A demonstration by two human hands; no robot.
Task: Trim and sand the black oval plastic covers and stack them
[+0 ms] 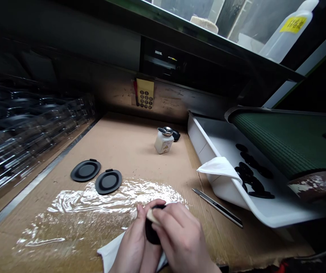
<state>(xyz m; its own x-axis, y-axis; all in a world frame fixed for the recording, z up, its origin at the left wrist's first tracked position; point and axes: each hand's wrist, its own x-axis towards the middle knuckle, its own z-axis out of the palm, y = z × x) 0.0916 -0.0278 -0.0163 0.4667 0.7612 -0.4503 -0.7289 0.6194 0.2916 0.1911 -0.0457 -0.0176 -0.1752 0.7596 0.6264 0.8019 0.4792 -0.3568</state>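
At the table's front edge, my left hand (134, 242) is closed around a round black plastic disc (151, 233), tilted up toward me. Pinched in the fingers of my right hand (181, 235) is a small cream-coloured pad (150, 216), pressed to the disc's face near its upper edge. Whether the pad is cloth or sponge I cannot tell. My fingers hide part of the disc. A white cloth (111, 250) lies beneath my hands. Two similar black discs with small tabs, one farther (85, 170) and one nearer (108, 181), lie flat to the left.
A white pump bottle (164, 141) stands mid-table, a black part behind it. To the right, a slim knife (218, 207) lies beside a white bin (205, 146) holding several black discs, with a white rag (221, 167) over its rim. Clear trays (37, 125) are stacked left; a green conveyor (288, 140) runs right.
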